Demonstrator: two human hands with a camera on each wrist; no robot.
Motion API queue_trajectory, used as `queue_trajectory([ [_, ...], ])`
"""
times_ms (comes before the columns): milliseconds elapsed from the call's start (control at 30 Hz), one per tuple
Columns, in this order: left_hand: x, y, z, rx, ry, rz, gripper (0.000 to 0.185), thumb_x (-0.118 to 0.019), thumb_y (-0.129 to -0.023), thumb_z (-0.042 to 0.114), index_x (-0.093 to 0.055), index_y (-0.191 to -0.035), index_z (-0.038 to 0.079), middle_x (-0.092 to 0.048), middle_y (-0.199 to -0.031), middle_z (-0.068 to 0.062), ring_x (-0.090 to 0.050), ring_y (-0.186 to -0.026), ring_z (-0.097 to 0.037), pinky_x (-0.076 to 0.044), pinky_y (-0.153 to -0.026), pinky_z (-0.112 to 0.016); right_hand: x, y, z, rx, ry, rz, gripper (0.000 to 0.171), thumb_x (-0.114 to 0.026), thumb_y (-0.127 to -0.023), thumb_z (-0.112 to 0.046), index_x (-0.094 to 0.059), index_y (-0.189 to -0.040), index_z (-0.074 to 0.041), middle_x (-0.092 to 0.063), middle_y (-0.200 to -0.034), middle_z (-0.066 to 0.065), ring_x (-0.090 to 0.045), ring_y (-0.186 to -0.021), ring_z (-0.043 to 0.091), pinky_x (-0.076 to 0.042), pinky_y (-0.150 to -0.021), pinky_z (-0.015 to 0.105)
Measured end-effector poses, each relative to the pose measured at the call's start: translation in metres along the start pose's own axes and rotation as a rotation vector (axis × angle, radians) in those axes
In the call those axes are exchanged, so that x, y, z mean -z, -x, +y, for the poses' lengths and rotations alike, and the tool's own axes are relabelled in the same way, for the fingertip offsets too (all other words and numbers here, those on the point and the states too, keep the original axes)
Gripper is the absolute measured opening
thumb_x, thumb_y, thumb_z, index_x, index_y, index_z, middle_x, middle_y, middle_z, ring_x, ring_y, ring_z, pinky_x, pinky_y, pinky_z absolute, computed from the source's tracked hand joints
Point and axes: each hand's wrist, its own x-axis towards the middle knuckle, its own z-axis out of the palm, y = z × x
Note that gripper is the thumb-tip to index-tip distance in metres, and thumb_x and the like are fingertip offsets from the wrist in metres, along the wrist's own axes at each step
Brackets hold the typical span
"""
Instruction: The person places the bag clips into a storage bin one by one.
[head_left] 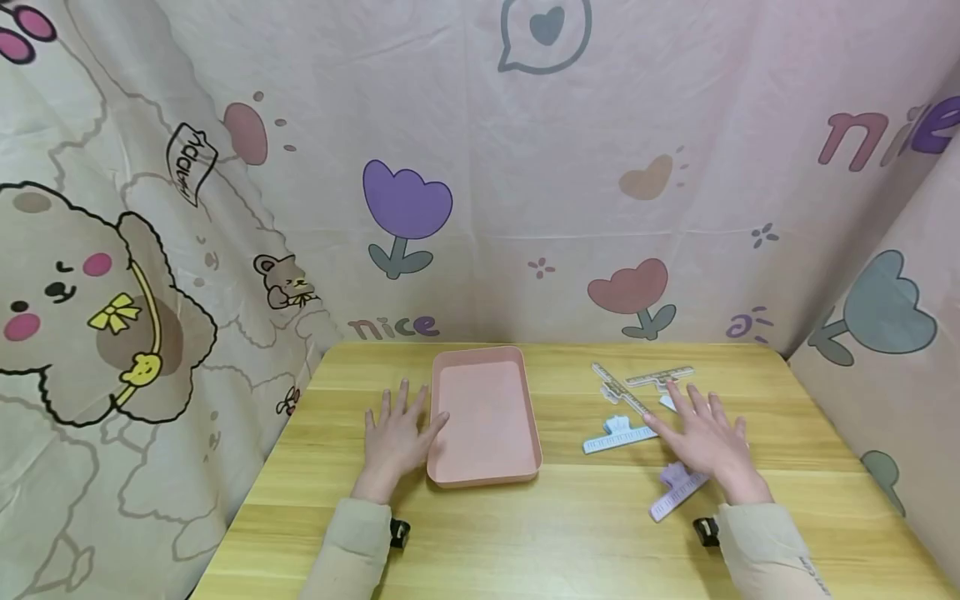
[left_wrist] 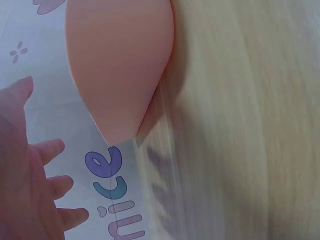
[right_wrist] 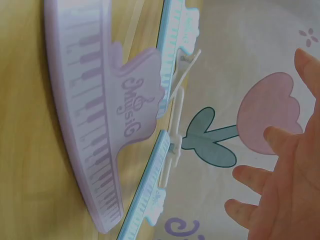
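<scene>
Fingers of both hands released, flat on table (head_left: 585, 517) | purple clip (right_wrist: 100, 125) reads "Music" | backdrop (head_left: 525, 167) reads "nice"

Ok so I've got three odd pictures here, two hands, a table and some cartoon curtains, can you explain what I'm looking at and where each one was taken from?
No machine here: a person works bare-handed, wearing three cameras. The wide picture comes from a head camera looking down at a wooden table. The other two come from wrist cameras, so they look close and tilted.

The left hand lies flat beside a pink tray, fingers straight, holding nothing. The right hand is spread over several piano-key clips: a purple one, printed "Music" in the right wrist view, a blue one, and pale ones farther back. Neither hand has a grip on anything.
</scene>
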Motion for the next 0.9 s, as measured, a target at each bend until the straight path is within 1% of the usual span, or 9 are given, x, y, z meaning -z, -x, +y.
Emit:
queue_trajectory([
  [167, 0.001, -0.001, 0.0, 0.005, 0.036, -0.007, 0.084, -0.027, -0.091, 0.077, -0.027, -0.156, 0.024, -0.009, -0.162, -0.014, -0.011, -0.144, -0.046, -0.008, -0.11, -0.069, -0.002, -0.001, -0.004, 0.024, -0.019, -0.004, 0.085, -0.036, -0.096, -0.067, -0.005, -0.159, -0.019, -0.013, -0.155, 0.033, -0.012, -0.134, 0.062, 0.0, -0.098, 0.081],
  [233, 0.001, -0.003, 0.001, 0.009, 0.057, -0.006, 0.085, -0.027, -0.091, 0.077, -0.026, -0.157, 0.023, -0.009, -0.162, -0.015, -0.014, -0.144, -0.046, -0.01, -0.111, -0.067, -0.002, -0.002, -0.006, 0.031, -0.029, -0.014, 0.085, -0.036, -0.096, -0.067, -0.005, -0.159, -0.019, -0.016, -0.153, 0.035, -0.018, -0.132, 0.064, -0.009, -0.098, 0.081],
  [300, 0.002, -0.005, 0.001, 0.01, 0.084, -0.004, 0.085, -0.029, -0.092, 0.075, -0.025, -0.157, 0.021, -0.01, -0.162, -0.017, -0.017, -0.143, -0.047, -0.012, -0.111, -0.066, -0.002, -0.003, -0.009, 0.031, -0.052, -0.033, 0.086, -0.036, -0.095, -0.068, -0.004, -0.159, -0.019, -0.017, -0.152, 0.037, -0.022, -0.129, 0.065, -0.018, -0.095, 0.081],
  [400, 0.002, -0.009, 0.0, 0.022, 0.157, 0.004, 0.081, -0.034, -0.095, 0.069, -0.025, -0.157, 0.018, -0.013, -0.161, -0.019, -0.022, -0.141, -0.048, -0.018, -0.111, -0.065, -0.003, -0.003, -0.014, 0.032, -0.092, -0.059, 0.087, -0.038, -0.096, -0.066, -0.003, -0.159, -0.019, -0.015, -0.152, 0.038, -0.024, -0.128, 0.066, -0.027, -0.089, 0.081],
  [467, 0.002, -0.011, -0.001, 0.034, 0.222, -0.002, 0.08, -0.036, -0.095, 0.068, -0.025, -0.157, 0.018, -0.014, -0.161, -0.019, -0.024, -0.14, -0.048, -0.021, -0.108, -0.067, -0.003, -0.004, -0.016, 0.031, -0.122, -0.069, 0.087, -0.04, -0.096, -0.065, -0.003, -0.159, -0.018, -0.014, -0.152, 0.038, -0.023, -0.128, 0.066, -0.027, -0.088, 0.082],
  [567, 0.001, -0.014, -0.003, 0.061, 0.337, -0.02, 0.083, -0.035, -0.093, 0.072, -0.025, -0.157, 0.018, -0.017, -0.16, -0.017, -0.025, -0.14, -0.046, -0.023, -0.106, -0.069, -0.006, -0.005, -0.018, 0.041, -0.15, -0.071, 0.086, -0.042, -0.096, -0.063, -0.004, -0.159, -0.017, -0.016, -0.152, 0.037, -0.022, -0.13, 0.064, -0.026, -0.089, 0.081],
  [700, -0.001, -0.016, -0.007, 0.083, 0.482, -0.043, 0.086, -0.037, -0.093, 0.071, -0.025, -0.156, 0.015, -0.024, -0.158, -0.018, -0.027, -0.141, -0.042, -0.023, -0.11, -0.063, -0.012, -0.008, -0.02, 0.065, -0.17, -0.06, 0.085, -0.045, -0.097, -0.059, -0.008, -0.159, -0.015, -0.02, -0.153, 0.035, -0.025, -0.131, 0.062, -0.027, -0.092, 0.079],
  [800, -0.004, -0.017, -0.008, 0.081, 0.567, -0.058, 0.075, -0.044, -0.099, 0.055, -0.026, -0.156, 0.01, -0.03, -0.154, -0.023, -0.035, -0.136, -0.043, -0.027, -0.11, -0.06, -0.017, -0.009, -0.022, 0.085, -0.188, -0.05, 0.084, -0.048, -0.097, -0.057, -0.011, -0.158, -0.013, -0.023, -0.152, 0.034, -0.029, -0.13, 0.061, -0.027, -0.094, 0.078],
  [900, -0.007, -0.019, -0.009, 0.08, 0.63, -0.075, 0.066, -0.05, -0.102, 0.037, -0.026, -0.155, 0.006, -0.033, -0.151, -0.026, -0.041, -0.131, -0.045, -0.033, -0.107, -0.058, -0.02, -0.011, -0.026, 0.11, -0.199, -0.035, 0.084, -0.05, -0.096, -0.057, -0.015, -0.158, -0.011, -0.027, -0.151, 0.033, -0.031, -0.13, 0.059, -0.028, -0.096, 0.076],
])
